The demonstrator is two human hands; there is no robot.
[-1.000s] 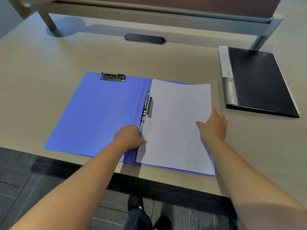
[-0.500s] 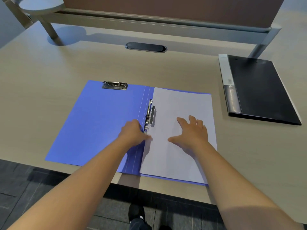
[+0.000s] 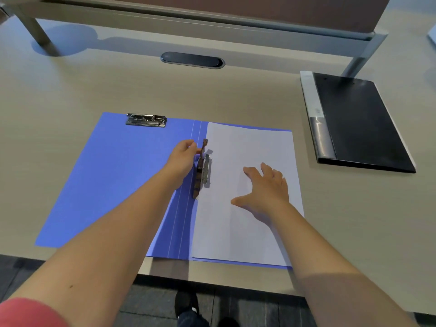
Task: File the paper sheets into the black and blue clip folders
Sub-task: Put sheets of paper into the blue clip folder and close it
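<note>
- The blue folder [image 3: 118,180] lies open and flat on the counter [image 3: 70,90], its near edge at the counter's front edge.
- A stack of white paper sheets [image 3: 247,197] covers the folder's right half; a thin strip of blue shows along the stack's far and near edges.
- The left hand [image 3: 182,158] sits at the fold of the folder, at about 9 o'clock from the sheets. Its fingers are pinched narrowly on the raised lever of the metal spine clip [image 3: 203,168].
- The lever stands tilted up off the folder; the clip's flat bar lies on the left margin of the sheets.
- The right hand [image 3: 265,190] rests palm down on the sheets, fingers spread wide and holding nothing, thumb pointing toward 9 o'clock.
- A second metal clip [image 3: 146,119] is fixed to the far edge of the folder's left half, at about 11 o'clock from the left hand, well apart from it.
- The black folder [image 3: 358,123] lies closed on the counter at about 2 o'clock from the sheets, apart from the blue folder, with its clear spine strip on the left.
- A dark oval cable port [image 3: 192,60] is set in the counter at 12 o'clock, beyond the blue folder.
- A red sleeve [image 3: 26,313] shows on the left arm at the bottom corner.
</note>
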